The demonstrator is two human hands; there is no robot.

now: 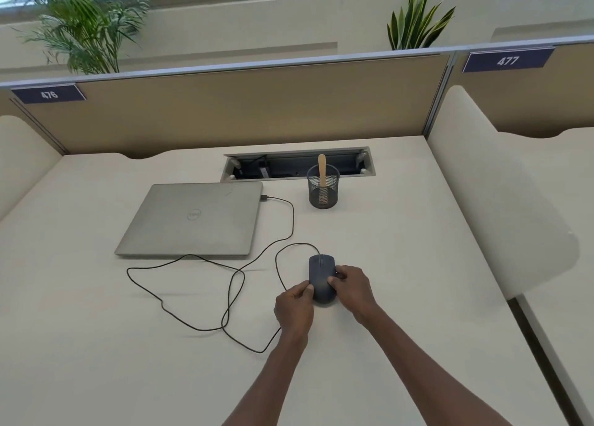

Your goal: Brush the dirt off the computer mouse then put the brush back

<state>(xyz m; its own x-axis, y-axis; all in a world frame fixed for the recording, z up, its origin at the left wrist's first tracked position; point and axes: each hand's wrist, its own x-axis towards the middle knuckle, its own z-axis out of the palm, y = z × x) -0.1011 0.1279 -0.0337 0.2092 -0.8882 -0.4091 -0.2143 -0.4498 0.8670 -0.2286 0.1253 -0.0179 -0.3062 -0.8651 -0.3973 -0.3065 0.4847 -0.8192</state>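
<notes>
A dark wired computer mouse (320, 273) lies on the cream desk (401, 248), right of centre. My left hand (294, 308) grips its left rear side and my right hand (352, 285) grips its right side, fingers curled against it. The brush (322, 171), with a pale wooden handle, stands upright in a black mesh cup (323, 190) farther back on the desk, about a forearm's length beyond the mouse. Its bristles are down inside the cup.
A shut silver laptop (193, 221) lies to the left, with the mouse's black cable (205, 277) looping across the desk in front of it. A cable hatch (299, 165) opens behind the cup. Tan partitions and a white side panel (501, 200) bound the desk.
</notes>
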